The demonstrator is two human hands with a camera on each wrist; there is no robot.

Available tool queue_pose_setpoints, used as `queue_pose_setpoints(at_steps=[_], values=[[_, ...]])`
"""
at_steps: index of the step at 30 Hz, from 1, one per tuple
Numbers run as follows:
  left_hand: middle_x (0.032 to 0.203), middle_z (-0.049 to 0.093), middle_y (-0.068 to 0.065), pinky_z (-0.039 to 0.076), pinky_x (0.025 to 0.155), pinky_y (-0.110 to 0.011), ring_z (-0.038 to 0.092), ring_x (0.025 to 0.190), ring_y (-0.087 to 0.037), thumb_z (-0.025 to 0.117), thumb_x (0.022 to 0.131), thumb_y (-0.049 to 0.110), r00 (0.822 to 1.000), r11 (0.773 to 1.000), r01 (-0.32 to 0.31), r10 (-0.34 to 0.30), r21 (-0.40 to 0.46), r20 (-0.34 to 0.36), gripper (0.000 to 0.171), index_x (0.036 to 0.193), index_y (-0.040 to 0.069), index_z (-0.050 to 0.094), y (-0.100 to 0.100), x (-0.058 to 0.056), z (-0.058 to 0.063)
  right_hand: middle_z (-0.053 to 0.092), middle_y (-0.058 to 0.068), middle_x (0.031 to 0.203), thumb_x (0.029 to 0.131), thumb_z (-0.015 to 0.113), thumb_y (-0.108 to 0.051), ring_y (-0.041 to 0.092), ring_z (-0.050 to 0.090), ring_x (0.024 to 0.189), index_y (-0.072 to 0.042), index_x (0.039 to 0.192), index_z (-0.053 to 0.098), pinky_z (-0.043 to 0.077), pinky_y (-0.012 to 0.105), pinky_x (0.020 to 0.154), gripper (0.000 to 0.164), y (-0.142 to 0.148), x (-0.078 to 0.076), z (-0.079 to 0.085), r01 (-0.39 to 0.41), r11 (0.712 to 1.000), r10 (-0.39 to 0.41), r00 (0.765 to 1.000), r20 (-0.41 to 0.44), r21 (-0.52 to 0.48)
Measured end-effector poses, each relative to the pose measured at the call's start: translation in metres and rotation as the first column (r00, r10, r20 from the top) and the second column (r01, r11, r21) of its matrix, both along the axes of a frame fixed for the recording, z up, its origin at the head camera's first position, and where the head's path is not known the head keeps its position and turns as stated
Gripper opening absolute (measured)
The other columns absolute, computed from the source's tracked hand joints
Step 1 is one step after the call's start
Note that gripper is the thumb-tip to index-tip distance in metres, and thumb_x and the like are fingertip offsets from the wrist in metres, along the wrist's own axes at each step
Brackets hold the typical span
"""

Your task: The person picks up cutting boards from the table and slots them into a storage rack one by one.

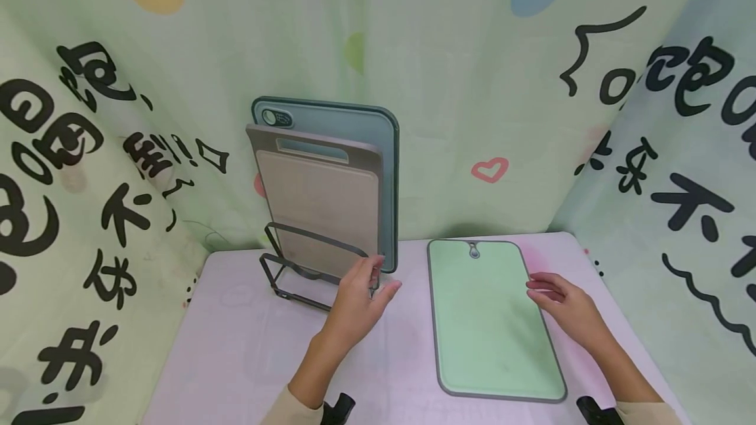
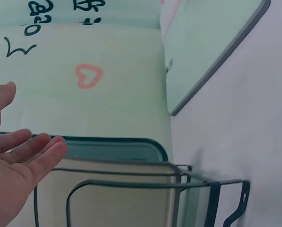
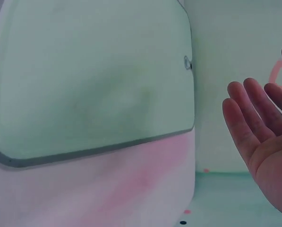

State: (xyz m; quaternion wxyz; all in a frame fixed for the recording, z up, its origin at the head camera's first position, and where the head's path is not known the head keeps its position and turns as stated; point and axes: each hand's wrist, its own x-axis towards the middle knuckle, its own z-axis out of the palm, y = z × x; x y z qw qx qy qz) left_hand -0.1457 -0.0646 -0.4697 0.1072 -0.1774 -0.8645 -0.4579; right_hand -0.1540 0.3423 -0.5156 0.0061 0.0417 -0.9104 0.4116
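A black wire rack point(image 1: 273, 274) holds two cutting boards upright at the back left: a beige cutting board point(image 1: 319, 195) with a slot handle, and behind it a larger blue-green cutting board point(image 1: 388, 169). My left hand point(image 1: 354, 300) is at the rack's right side, overlapping it in the head view; its fingers look relaxed and hold nothing in the left wrist view. To the right, a light green cutting board point(image 1: 490, 326) with a grey rim and a small hanging hole lies flat. My right hand point(image 1: 564, 307) hovers by its right edge, fingers loosely extended with nothing in them.
The boards and rack are on a table with a pale pink-lilac cover point(image 1: 236, 340). Close behind the table hangs a light green curtain point(image 1: 449, 117) with printed shapes. Printed fabric with black characters also borders the left and right sides.
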Motion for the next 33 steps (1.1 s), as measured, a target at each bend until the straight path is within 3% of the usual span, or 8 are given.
queue_pose_setpoints(at_steps=[5, 13, 17, 19, 21, 26, 29, 33], values=[[0.126, 0.064, -0.014, 0.058, 0.097, -0.035, 0.066, 0.114, -0.025, 0.075, 0.097, 0.023, 0.999, 0.999, 0.038, -0.038, -0.004, 0.036, 0.05, 0.137, -0.001, 0.057, 0.013, 0.002, -0.01, 0.067, 0.026, 0.127, 0.104, 0.063, -0.031, -0.024, 0.053, 0.094, 0.005, 0.141, 0.053, 0.053, 0.009, 0.077, 0.052, 0.011, 0.0, -0.011, 0.016, 1.0, -0.015, 0.999, 0.04, -0.005], [0.136, 0.063, -0.014, 0.059, 0.095, -0.032, 0.067, 0.119, -0.027, 0.072, 0.099, 0.026, 0.984, 0.996, 0.089, -0.084, -0.026, 0.157, 0.053, 0.142, 0.001, 0.054, 0.04, 0.0, -0.03, 0.065, 0.03, 0.131, 0.104, 0.063, -0.031, -0.022, 0.052, 0.091, 0.008, 0.143, 0.05, 0.054, 0.012, 0.076, 0.057, 0.023, -0.003, -0.025, 0.041, 0.999, -0.044, 0.993, 0.109, 0.029], [0.136, 0.063, -0.016, 0.059, 0.093, -0.032, 0.068, 0.118, -0.028, 0.072, 0.099, 0.025, 0.976, 0.995, 0.1, -0.097, -0.006, 0.194, 0.055, 0.144, 0.0, 0.053, 0.052, -0.004, -0.043, 0.062, 0.032, 0.134, 0.105, 0.062, -0.033, 0.012, 0.07, 0.105, 0.01, 0.144, 0.048, 0.056, 0.014, 0.076, 0.06, 0.028, -0.005, -0.03, 0.048, 0.997, -0.055, 0.99, 0.133, 0.054], [0.135, 0.063, -0.017, 0.06, 0.093, -0.032, 0.068, 0.118, -0.029, 0.072, 0.099, 0.026, 0.97, 0.995, 0.103, -0.101, 0.002, 0.22, 0.056, 0.145, -0.001, 0.052, 0.057, -0.007, -0.049, 0.061, 0.033, 0.136, 0.105, 0.06, -0.036, 0.035, 0.068, 0.114, 0.01, 0.145, 0.047, 0.056, 0.014, 0.076, 0.062, 0.03, -0.005, -0.032, 0.05, 0.996, -0.061, 0.987, 0.152, 0.076], [0.135, 0.063, -0.018, 0.06, 0.092, -0.032, 0.068, 0.119, -0.031, 0.072, 0.099, 0.026, 0.962, 0.995, 0.098, -0.097, 0.01, 0.254, 0.057, 0.145, -0.001, 0.052, 0.062, -0.01, -0.054, 0.059, 0.034, 0.138, 0.106, 0.059, -0.038, 0.048, 0.062, 0.121, 0.011, 0.146, 0.045, 0.055, 0.014, 0.076, 0.065, 0.033, -0.005, -0.036, 0.05, 0.994, -0.067, 0.983, 0.17, 0.098], [0.137, 0.062, -0.02, 0.061, 0.09, -0.035, 0.066, 0.12, -0.034, 0.071, 0.099, 0.031, 0.936, 0.997, 0.068, -0.072, 0.023, 0.345, 0.061, 0.148, 0.0, 0.05, 0.071, -0.018, -0.07, 0.056, 0.034, 0.141, 0.106, 0.057, -0.042, 0.052, 0.057, 0.126, 0.011, 0.148, 0.043, 0.06, 0.038, 0.09, 0.069, 0.038, -0.006, -0.044, 0.061, 0.988, -0.089, 0.976, 0.199, 0.143], [0.138, 0.063, -0.019, 0.061, 0.09, -0.038, 0.066, 0.12, -0.032, 0.071, 0.099, 0.033, 0.918, 0.999, 0.036, -0.045, 0.031, 0.395, 0.064, 0.149, 0.001, 0.048, 0.076, -0.021, -0.078, 0.055, 0.035, 0.141, 0.106, 0.055, -0.043, 0.053, 0.055, 0.127, 0.012, 0.148, 0.041, 0.053, 0.056, 0.099, 0.071, 0.04, -0.006, -0.051, 0.059, 0.987, -0.089, 0.974, 0.208, 0.147], [0.138, 0.063, -0.017, 0.061, 0.089, -0.038, 0.066, 0.116, -0.028, 0.071, 0.099, 0.034, 0.893, 0.999, -0.004, -0.02, 0.054, 0.45, 0.066, 0.15, 0.001, 0.047, 0.081, -0.027, -0.088, 0.053, 0.036, 0.143, 0.106, 0.055, -0.045, 0.055, 0.052, 0.13, 0.014, 0.149, 0.038, 0.048, 0.062, 0.103, 0.075, 0.042, -0.007, -0.057, 0.048, 0.988, -0.083, 0.967, 0.24, 0.145]])
